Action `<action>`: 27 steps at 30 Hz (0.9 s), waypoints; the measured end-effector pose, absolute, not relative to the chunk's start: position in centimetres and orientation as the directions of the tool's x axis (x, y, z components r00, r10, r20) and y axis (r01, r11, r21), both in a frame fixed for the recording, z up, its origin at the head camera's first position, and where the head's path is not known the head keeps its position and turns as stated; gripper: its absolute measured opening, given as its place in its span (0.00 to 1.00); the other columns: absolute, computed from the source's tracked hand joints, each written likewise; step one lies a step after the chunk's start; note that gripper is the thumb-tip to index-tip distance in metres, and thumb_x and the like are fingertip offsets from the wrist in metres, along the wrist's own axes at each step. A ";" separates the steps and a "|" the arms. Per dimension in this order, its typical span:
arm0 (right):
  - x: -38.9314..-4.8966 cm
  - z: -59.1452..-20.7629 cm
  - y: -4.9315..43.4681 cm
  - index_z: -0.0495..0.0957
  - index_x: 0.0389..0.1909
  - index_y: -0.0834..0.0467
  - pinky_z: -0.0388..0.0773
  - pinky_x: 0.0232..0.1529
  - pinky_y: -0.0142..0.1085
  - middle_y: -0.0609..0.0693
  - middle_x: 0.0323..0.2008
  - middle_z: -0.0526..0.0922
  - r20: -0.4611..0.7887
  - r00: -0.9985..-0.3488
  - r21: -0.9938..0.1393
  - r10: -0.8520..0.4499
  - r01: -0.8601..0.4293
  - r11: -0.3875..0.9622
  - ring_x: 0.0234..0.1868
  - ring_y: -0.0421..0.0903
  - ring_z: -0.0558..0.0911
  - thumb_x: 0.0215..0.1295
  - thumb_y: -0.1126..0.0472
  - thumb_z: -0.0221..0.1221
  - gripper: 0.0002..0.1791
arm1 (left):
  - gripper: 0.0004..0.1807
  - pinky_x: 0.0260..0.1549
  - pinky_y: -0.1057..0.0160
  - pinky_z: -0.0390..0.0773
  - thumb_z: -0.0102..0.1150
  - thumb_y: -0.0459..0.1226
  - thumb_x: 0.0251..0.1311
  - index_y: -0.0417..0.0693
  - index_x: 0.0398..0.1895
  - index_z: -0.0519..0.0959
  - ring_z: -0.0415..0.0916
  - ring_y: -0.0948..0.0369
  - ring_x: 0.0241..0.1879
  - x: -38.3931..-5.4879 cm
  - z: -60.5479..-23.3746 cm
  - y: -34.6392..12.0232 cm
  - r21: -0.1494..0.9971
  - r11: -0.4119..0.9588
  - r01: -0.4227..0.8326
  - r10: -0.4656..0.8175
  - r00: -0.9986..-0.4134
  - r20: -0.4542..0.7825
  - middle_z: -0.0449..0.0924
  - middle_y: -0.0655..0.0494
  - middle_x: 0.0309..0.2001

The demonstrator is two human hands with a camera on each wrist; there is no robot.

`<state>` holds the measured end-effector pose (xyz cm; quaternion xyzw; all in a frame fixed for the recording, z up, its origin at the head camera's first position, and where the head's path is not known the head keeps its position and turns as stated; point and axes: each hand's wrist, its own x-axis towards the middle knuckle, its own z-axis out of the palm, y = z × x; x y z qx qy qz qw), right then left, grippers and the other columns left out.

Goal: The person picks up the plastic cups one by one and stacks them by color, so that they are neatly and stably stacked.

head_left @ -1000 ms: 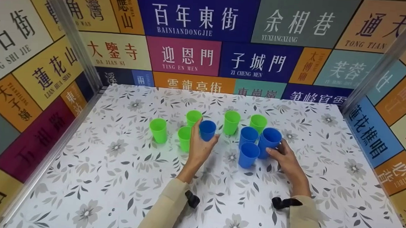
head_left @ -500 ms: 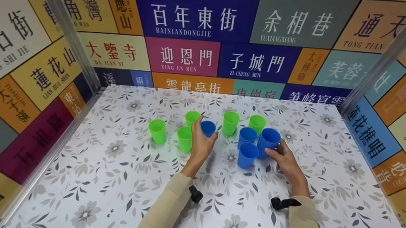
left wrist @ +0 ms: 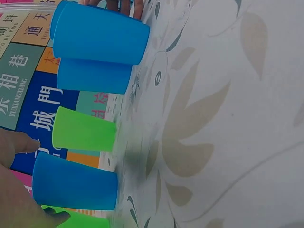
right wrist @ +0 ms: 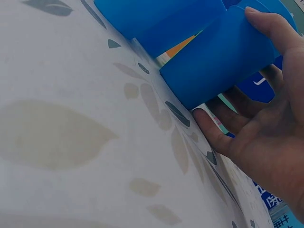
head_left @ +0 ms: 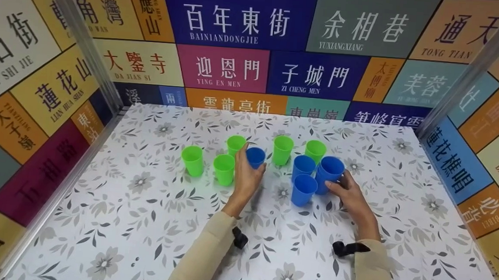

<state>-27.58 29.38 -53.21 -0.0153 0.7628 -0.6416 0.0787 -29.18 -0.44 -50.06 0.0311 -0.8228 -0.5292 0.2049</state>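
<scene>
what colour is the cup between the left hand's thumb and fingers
Blue; the cup shows best in the left wrist view.

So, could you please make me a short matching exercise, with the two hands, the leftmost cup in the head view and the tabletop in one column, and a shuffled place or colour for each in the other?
Column one
1. Left hand
2. Leftmost cup
3. Right hand
4. Tabletop

Column two
A. White with a grey floral print
B. At the cluster of blue cups
C. At the lone blue cup, apart from the other blue ones
D. Green

Right pairs: 1-C, 2-D, 3-B, 4-A
</scene>
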 end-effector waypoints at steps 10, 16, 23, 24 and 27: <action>-27.6 -53.1 29.4 0.45 0.81 0.50 0.51 0.79 0.55 0.63 0.78 0.54 -0.098 -0.987 -0.982 -0.126 0.076 0.171 0.79 0.61 0.55 0.70 0.52 0.62 0.47 | 0.42 0.70 0.49 0.68 0.71 0.29 0.53 0.38 0.72 0.62 0.69 0.44 0.68 -29.6 -50.1 -0.2 0.909 0.409 0.079 -0.315 -0.923 0.222 0.70 0.36 0.65; -27.5 -52.9 29.4 0.44 0.81 0.49 0.49 0.79 0.56 0.63 0.78 0.54 -0.116 -0.986 -0.979 -0.117 0.094 0.181 0.79 0.61 0.54 0.69 0.50 0.62 0.48 | 0.40 0.71 0.50 0.67 0.71 0.31 0.54 0.34 0.70 0.63 0.69 0.44 0.68 -29.8 -50.5 -0.2 0.915 0.400 0.052 -0.330 -0.923 0.197 0.70 0.34 0.65; -27.5 -53.0 29.4 0.44 0.81 0.49 0.49 0.79 0.56 0.63 0.78 0.54 -0.117 -0.987 -0.978 -0.114 0.094 0.186 0.79 0.61 0.56 0.69 0.50 0.63 0.48 | 0.40 0.71 0.50 0.67 0.71 0.30 0.53 0.33 0.70 0.63 0.69 0.43 0.68 -30.0 -50.9 -0.2 0.933 0.359 0.025 -0.339 -0.928 0.155 0.70 0.34 0.66; -27.5 -53.0 29.4 0.44 0.81 0.49 0.50 0.79 0.56 0.64 0.78 0.54 -0.115 -0.987 -0.979 -0.115 0.093 0.182 0.79 0.61 0.56 0.69 0.50 0.63 0.48 | 0.40 0.71 0.50 0.67 0.71 0.30 0.53 0.33 0.69 0.63 0.70 0.43 0.68 -30.0 -50.9 -0.2 0.936 0.352 0.022 -0.343 -0.927 0.151 0.71 0.35 0.66; -27.5 -53.0 29.4 0.42 0.81 0.51 0.51 0.79 0.56 0.64 0.78 0.53 -0.108 -0.987 -0.980 -0.123 0.085 0.178 0.79 0.61 0.54 0.69 0.51 0.62 0.49 | 0.39 0.70 0.50 0.68 0.71 0.30 0.52 0.34 0.68 0.65 0.71 0.44 0.67 -30.0 -51.0 -0.1 0.944 0.329 0.024 -0.353 -0.924 0.147 0.72 0.36 0.65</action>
